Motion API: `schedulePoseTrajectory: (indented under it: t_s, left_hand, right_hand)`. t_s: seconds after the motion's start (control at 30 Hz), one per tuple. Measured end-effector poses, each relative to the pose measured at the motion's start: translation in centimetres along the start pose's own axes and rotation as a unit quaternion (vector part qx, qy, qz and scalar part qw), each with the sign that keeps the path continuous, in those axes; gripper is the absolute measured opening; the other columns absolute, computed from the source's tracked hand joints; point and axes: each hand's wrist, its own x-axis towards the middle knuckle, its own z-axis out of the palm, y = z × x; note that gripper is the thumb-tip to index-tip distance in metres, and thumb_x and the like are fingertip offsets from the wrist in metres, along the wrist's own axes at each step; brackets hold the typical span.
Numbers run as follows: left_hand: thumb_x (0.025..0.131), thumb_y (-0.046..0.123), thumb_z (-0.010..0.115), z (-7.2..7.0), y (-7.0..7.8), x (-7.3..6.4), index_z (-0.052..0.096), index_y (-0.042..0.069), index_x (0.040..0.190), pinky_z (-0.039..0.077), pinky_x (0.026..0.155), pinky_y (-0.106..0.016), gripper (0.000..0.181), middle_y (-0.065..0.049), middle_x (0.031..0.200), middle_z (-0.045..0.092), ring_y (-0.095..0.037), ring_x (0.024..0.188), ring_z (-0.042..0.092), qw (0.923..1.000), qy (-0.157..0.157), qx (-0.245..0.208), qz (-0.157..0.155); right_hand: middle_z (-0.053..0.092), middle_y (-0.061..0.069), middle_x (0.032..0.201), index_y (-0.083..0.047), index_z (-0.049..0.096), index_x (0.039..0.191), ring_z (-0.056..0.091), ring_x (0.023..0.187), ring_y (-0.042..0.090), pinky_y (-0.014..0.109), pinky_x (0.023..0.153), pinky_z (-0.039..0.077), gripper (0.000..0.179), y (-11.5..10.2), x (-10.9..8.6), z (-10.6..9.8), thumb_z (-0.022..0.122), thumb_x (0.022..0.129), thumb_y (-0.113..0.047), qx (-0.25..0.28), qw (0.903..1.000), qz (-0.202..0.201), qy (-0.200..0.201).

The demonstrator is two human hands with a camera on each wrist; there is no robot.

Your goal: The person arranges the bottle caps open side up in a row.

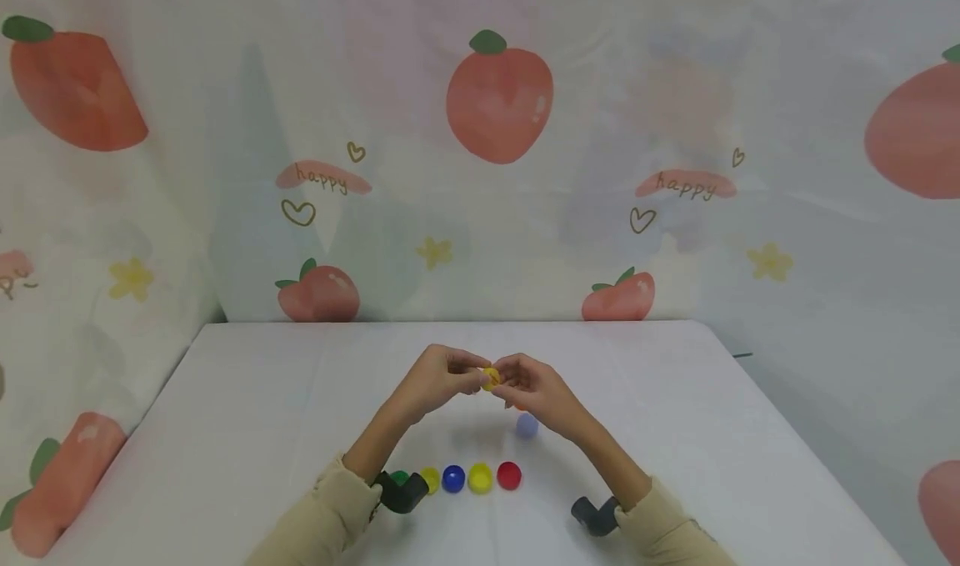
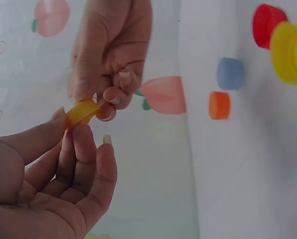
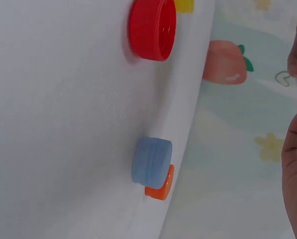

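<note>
Above the table, both hands meet at a small yellow bottle cap (image 1: pixel 491 378). My left hand (image 1: pixel 441 376) pinches it between thumb and fingers, and in the left wrist view the cap (image 2: pixel 81 113) is tilted with its rim showing. From the other side, my right hand (image 1: pixel 538 388) pinches the same cap with its fingertips. In the right wrist view both hands are cut off at the right edge, and the held cap is hidden there. A light blue cap (image 1: pixel 527 425) lies on the table below the right hand, with an orange cap (image 2: pixel 219 105) beside it.
Nearer me on the white table (image 1: pixel 285 408) runs a row of caps: green (image 1: pixel 400 476), yellow (image 1: pixel 430 479), blue (image 1: pixel 453 478), another yellow (image 1: pixel 480 478) and red (image 1: pixel 509 475). Black wrist mounts (image 1: pixel 402 493) partly cover the green one. A fruit-print cloth (image 1: pixel 495 216) hangs behind.
</note>
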Motion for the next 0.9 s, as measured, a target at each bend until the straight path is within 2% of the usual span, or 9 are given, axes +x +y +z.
schedulePoseTrajectory:
  t_s: [0.1, 0.33, 0.47, 0.67, 0.8, 0.9]
  left_hand:
    - [0.078, 0.029, 0.065, 0.0, 0.5, -0.9, 0.065, 0.014, 0.1, 0.048, 0.069, -0.03, 0.026, 0.004, 0.078, 0.064, -0.013, 0.073, 0.059, 0.9998, -0.002, 0.006, 0.018]
    - [0.079, 0.024, 0.064, 0.1, 1.0, -2.6, 0.067, 0.012, 0.092, 0.047, 0.065, -0.026, 0.017, 0.006, 0.073, 0.063, -0.016, 0.071, 0.059, 0.9989, 0.011, 0.029, 0.034]
    - [0.079, 0.024, 0.065, 0.4, 1.2, -3.4, 0.066, 0.013, 0.089, 0.047, 0.064, -0.024, 0.016, 0.007, 0.071, 0.062, -0.014, 0.069, 0.059, 0.9978, 0.025, 0.042, 0.045]
    - [0.079, 0.024, 0.063, 0.7, 1.5, -4.6, 0.065, 0.015, 0.093, 0.047, 0.066, -0.021, 0.017, 0.01, 0.078, 0.061, -0.008, 0.071, 0.057, 0.9962, 0.033, 0.051, 0.063]
    - [0.079, 0.026, 0.063, 0.8, 1.5, -5.2, 0.064, 0.017, 0.093, 0.046, 0.065, -0.02, 0.017, 0.01, 0.081, 0.06, -0.007, 0.071, 0.057, 0.9946, 0.042, 0.061, 0.073]
    - [0.078, 0.028, 0.064, 1.0, 1.5, -5.4, 0.064, 0.019, 0.091, 0.047, 0.061, -0.022, 0.015, 0.008, 0.076, 0.06, -0.009, 0.065, 0.055, 0.9937, 0.051, 0.067, 0.074]
  right_hand:
    - [0.058, 0.013, 0.094, -0.004, 0.053, 0.107, 0.054, 0.075, 0.032, 0.034, 0.067, 0.048, 0.025, -0.3, -0.6, 0.1, 0.057, 0.084, -0.012, 0.032, 0.9995, -0.007, 0.0]
    - [0.061, 0.006, 0.095, -0.01, 0.059, 0.105, 0.056, 0.074, 0.024, 0.035, 0.071, 0.047, 0.025, 1.3, -1.0, 0.8, 0.058, 0.084, -0.023, 0.064, 0.9974, 0.031, 0.01]
    - [0.061, 0.007, 0.093, -0.007, 0.06, 0.101, 0.057, 0.074, 0.026, 0.037, 0.072, 0.047, 0.022, 0.5, -1.5, 1.1, 0.059, 0.083, -0.02, 0.068, 0.9971, 0.027, 0.021]
    - [0.062, 0.007, 0.091, -0.005, 0.06, 0.096, 0.058, 0.077, 0.025, 0.037, 0.076, 0.045, 0.02, -1.6, -2.6, 1.4, 0.06, 0.082, -0.019, 0.077, 0.9954, 0.047, 0.032]
    - [0.061, 0.007, 0.092, -0.006, 0.061, 0.096, 0.058, 0.079, 0.027, 0.037, 0.074, 0.046, 0.02, -0.9, -2.7, 1.6, 0.061, 0.082, -0.02, 0.084, 0.9948, 0.044, 0.036]
    - [0.061, 0.005, 0.088, -0.009, 0.061, 0.095, 0.056, 0.074, 0.025, 0.035, 0.07, 0.047, 0.02, 0.0, -2.7, 1.7, 0.062, 0.081, -0.023, 0.059, 0.9969, 0.029, 0.044]
